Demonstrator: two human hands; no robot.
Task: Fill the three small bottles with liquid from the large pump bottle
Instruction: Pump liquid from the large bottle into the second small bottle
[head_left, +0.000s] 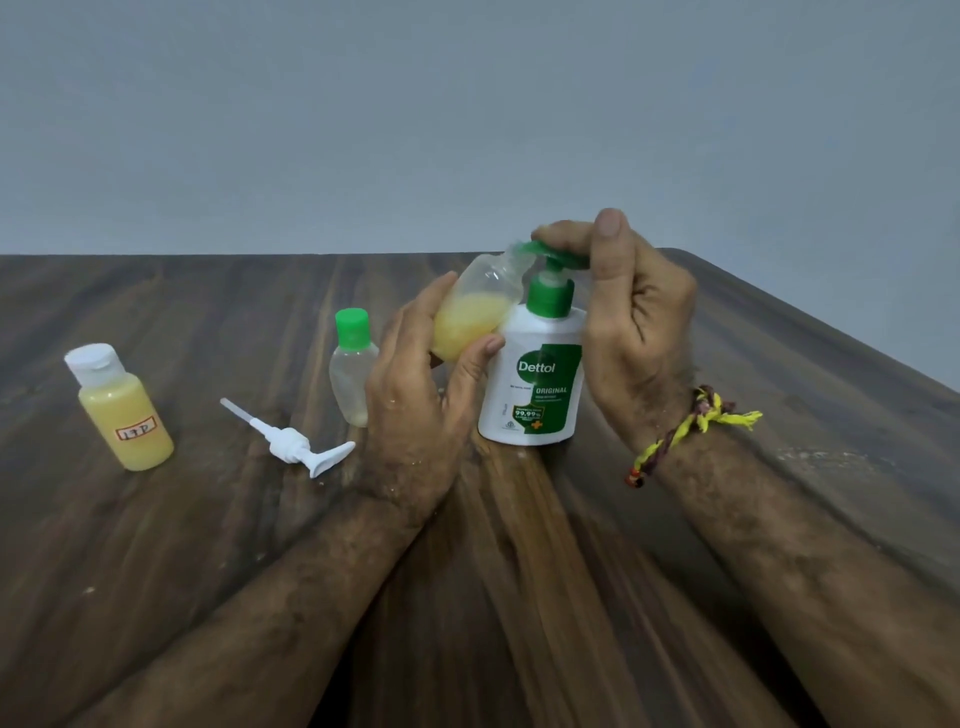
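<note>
Keep the tilted small bottle (470, 322), gripped in the left hand (415, 379), mouth-up under the nozzle of the pump bottle (535, 374) standing on the table (675, 519). Press the pump head (558, 254) with the right hand (634, 312) fingers in slow, full strokes to avoid drips.

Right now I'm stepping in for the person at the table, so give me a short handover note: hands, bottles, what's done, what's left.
Left hand: grip around the tilted small bottle, partly filled, mouth at the pump spout.
Right hand: fingers on the pump head of the Dettol pump bottle, which stands on the table.
Done: white-capped small bottle, far left, nearly full.
Left: finish the held bottle; fill the green-capped bottle, almost empty.
A loose white pump lies between them.
</note>
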